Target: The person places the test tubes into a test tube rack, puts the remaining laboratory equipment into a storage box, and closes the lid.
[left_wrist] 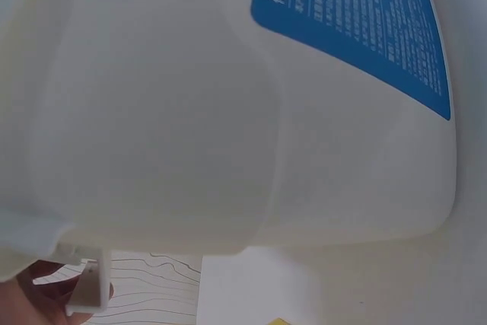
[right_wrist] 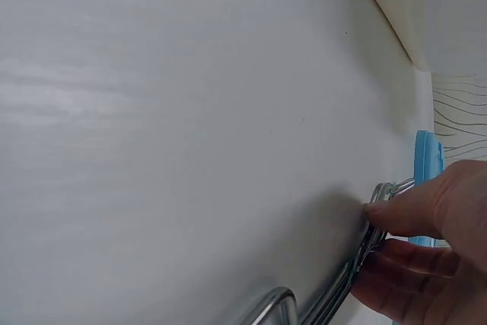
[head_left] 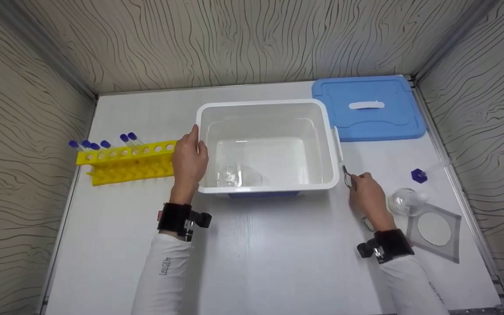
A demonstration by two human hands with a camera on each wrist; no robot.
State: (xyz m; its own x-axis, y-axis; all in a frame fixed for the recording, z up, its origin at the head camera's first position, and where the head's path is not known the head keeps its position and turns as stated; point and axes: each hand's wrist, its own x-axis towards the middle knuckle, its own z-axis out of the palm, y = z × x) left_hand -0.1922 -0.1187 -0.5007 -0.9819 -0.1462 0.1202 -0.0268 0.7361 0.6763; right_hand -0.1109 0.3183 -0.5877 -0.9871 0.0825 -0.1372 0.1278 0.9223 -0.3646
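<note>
Right hand [head_left: 368, 194] closed in a pinching grip on metal tongs [head_left: 348, 177], thumb and fingers [right_wrist: 403, 215] curled round the wire arms low over the white desk [head_left: 252, 258]. Tips of the tongs just ahead of the grip, close to the right rim of the white plastic tub [head_left: 267, 144] but apart from it. Handle loops trailing back under the wrist.

Left hand [head_left: 189, 159] with fingers laid fairly straight along the tub's left rim, thumb side against the outer wall; touching and steadying, not curled round it. Only a fingertip visible in the left wrist view, beside the tub's pale wall and its blue label [left_wrist: 358, 24].

Inside the tub, near the front left corner and just right of the left grip, a clear glass flask [head_left: 234, 175] lying on its side.

Just right of the right grip, another clear glass flask [head_left: 405, 201] on the desk, touching a grey wire gauze square [head_left: 438, 229] with a white round centre. Slightly farther, a small blue cap [head_left: 418, 175]. Beyond the right grip, behind the tub, a blue lid [head_left: 368, 109] lying flat.

Left of the left grip, a yellow test tube rack [head_left: 127, 162] holding several blue-capped tubes [head_left: 103, 144].
</note>
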